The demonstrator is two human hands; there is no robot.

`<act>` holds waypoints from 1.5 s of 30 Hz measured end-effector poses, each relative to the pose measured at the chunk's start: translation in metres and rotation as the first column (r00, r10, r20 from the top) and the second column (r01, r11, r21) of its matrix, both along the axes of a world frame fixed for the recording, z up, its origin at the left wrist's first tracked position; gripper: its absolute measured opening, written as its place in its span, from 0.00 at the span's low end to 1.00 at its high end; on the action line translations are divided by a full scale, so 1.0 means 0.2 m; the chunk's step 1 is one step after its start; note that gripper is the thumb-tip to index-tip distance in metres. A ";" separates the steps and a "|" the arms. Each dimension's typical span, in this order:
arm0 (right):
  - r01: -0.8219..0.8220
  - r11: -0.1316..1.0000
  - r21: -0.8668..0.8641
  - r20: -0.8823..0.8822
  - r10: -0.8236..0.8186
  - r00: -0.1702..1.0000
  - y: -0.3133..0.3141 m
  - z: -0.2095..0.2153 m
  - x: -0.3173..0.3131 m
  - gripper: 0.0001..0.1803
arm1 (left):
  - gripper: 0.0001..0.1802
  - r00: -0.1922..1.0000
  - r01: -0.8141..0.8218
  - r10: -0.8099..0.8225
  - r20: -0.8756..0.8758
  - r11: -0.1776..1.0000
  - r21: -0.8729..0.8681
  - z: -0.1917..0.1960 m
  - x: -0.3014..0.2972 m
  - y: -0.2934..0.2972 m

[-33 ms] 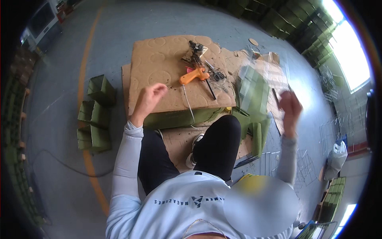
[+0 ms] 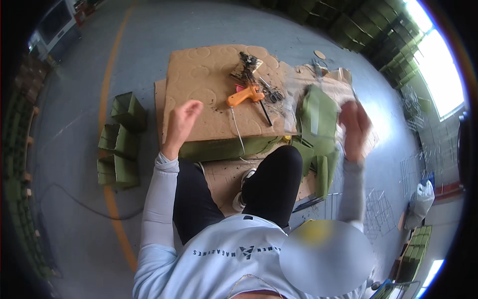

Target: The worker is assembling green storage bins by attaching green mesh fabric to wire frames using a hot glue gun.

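My left hand [image 2: 184, 122] hovers over the left front edge of a cardboard sheet [image 2: 191, 94], its fingers curled together. Whether anything thin is between them cannot be made out. To the right, my right hand [image 2: 355, 128] is smeared by motion beside a stack of green sheet pieces [image 2: 317, 115]; its grip is unclear. Clear plastic film [image 2: 294, 82] lies around the top of those pieces. On the cardboard rest an orange glue gun [image 2: 241, 96] with a dark stick and white cord, a pair of scissors [image 2: 273, 94], and a clump of dark residue [image 2: 245, 67].
Three open green boxes [image 2: 127, 107] stand on the floor at the left, near an orange floor line [image 2: 106, 84]. Wire frames [image 2: 378, 209] lie at the right, close to a white bag [image 2: 422, 199]. Green stacks [image 2: 358, 25] line the far right wall.
My right hand has moved left and slightly up, closer to the green pieces. The clear film over them has shifted. My left hand moved only a little to the left.
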State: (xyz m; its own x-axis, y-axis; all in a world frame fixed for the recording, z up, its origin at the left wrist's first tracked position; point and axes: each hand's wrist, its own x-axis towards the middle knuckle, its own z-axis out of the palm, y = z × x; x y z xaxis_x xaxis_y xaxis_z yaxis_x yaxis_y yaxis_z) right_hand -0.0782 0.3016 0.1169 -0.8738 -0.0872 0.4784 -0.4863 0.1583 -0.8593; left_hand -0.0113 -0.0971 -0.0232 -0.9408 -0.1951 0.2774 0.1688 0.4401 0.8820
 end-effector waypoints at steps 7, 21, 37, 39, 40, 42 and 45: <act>-0.259 0.592 -0.763 0.361 0.723 0.590 -1.22 -0.65 -0.62 0.15 | 0.19 0.833 -0.493 0.461 -0.307 0.869 -0.032 0.08 0.09 -0.20; 0.135 0.714 0.687 0.178 -0.346 0.921 -0.82 -1.57 -1.00 0.24 | 0.08 0.985 -0.175 0.151 -0.089 0.803 -0.570 -0.08 -0.15 -0.09; 0.037 0.732 0.680 0.537 -0.532 0.655 -1.05 -1.25 -0.86 0.36 | 0.09 0.961 -0.276 0.230 -0.153 0.817 -0.507 -0.08 -0.08 -0.11; 0.018 0.683 0.730 0.480 -0.532 0.698 -1.05 -1.21 -0.89 0.40 | 0.09 0.962 -0.274 0.224 -0.158 0.814 -0.512 -0.10 -0.08 -0.10; 0.032 0.683 0.730 0.486 -0.551 0.678 -1.07 -1.22 -0.85 0.47 | 0.09 0.965 -0.263 0.228 -0.132 0.825 -0.500 -0.13 -0.07 -0.10; 0.029 0.633 0.773 0.437 -0.565 0.700 -1.11 -1.27 -0.82 0.48 | 0.10 0.972 -0.235 0.212 -0.101 0.846 -0.479 -0.13 -0.09 -0.07; 0.045 0.515 0.856 0.343 -0.631 0.696 -1.17 -1.34 -0.78 0.51 | 0.10 0.984 -0.164 0.115 -0.135 0.878 -0.450 -0.17 -0.13 -0.04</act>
State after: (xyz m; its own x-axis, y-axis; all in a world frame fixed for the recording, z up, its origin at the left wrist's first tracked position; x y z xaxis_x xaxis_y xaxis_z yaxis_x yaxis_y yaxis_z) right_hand -0.2343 0.0668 -0.1502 -0.9551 0.2283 -0.1886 0.2839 0.8871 -0.3639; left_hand -0.0378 -0.1049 -0.0565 -0.8752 -0.1505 0.4597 0.1530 0.8155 0.5581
